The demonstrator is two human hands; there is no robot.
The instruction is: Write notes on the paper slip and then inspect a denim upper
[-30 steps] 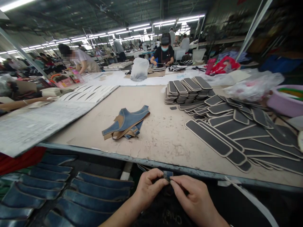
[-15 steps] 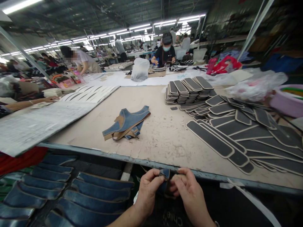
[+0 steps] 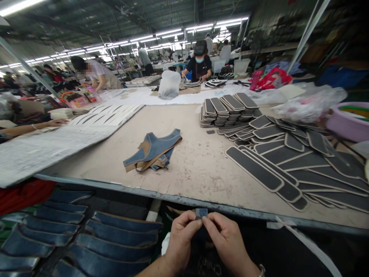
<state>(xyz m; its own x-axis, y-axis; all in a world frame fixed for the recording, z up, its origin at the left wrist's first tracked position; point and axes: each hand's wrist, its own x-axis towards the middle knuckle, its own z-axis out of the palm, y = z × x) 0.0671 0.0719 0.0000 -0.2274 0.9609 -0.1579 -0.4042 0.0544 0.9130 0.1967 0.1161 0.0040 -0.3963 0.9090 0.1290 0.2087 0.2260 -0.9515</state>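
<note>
Just in front of the table's near edge, my left hand (image 3: 182,238) pinches a small blue leather piece (image 3: 201,212) between thumb and fingers. My right hand (image 3: 226,239) grips the same piece from the other side, its thumb pressed against the lower edge. Most of the leather is hidden behind my fingers. Beyond my hands, a few blue leather pieces with tan undersides (image 3: 152,148) lie overlapped on the table (image 3: 198,169). Lower left, several curved blue leather panels (image 3: 118,231) are laid out in rows on a dark surface.
Dark panels with pale edges (image 3: 253,169) are stacked and spread at the right. A pale sheet (image 3: 57,146) covers the left side. Plastic bags (image 3: 311,104) and a purple basin (image 3: 348,123) stand far right. A masked co-worker (image 3: 199,65) works across the table.
My right hand has moved left against my left hand, and both now pinch the blue leather piece, which shows flatter and facing me. Across the table, the co-worker's hands have shifted.
</note>
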